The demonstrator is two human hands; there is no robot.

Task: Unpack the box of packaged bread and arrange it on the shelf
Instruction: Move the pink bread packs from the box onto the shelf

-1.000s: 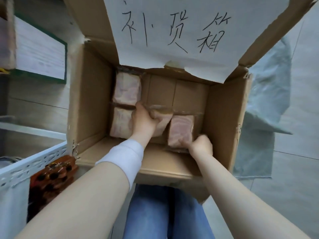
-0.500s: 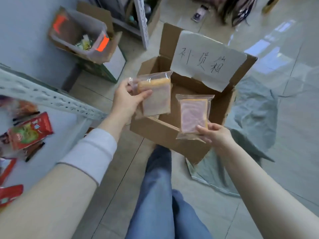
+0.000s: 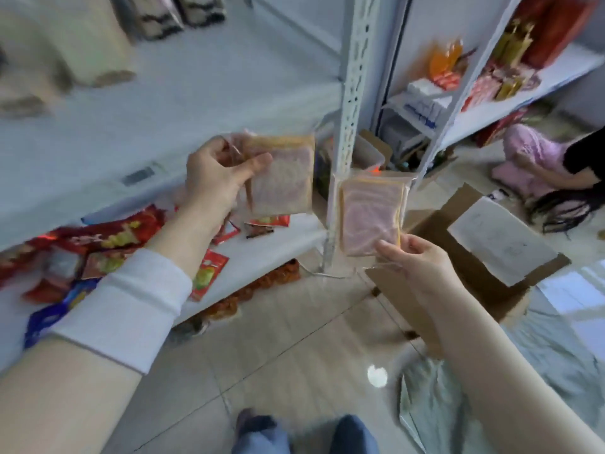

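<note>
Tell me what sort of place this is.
Probably a small shop or stockroom being restocked: white metal shelving with perforated uprights, red snack packets lying on a shelf, and an opened cardboard box on the floor.

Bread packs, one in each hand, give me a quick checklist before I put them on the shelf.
1. Left hand grips the first bread pack at its top corner: ok.
2. Right hand pinches the second bread pack by its bottom edge: ok.
3. Bare board on the shelf beside the red snack packets: ok.
4. Path for the second bread pack past the upright post: cannot tell.
5. Wrappers intact: cannot tell, blurred.
</note>
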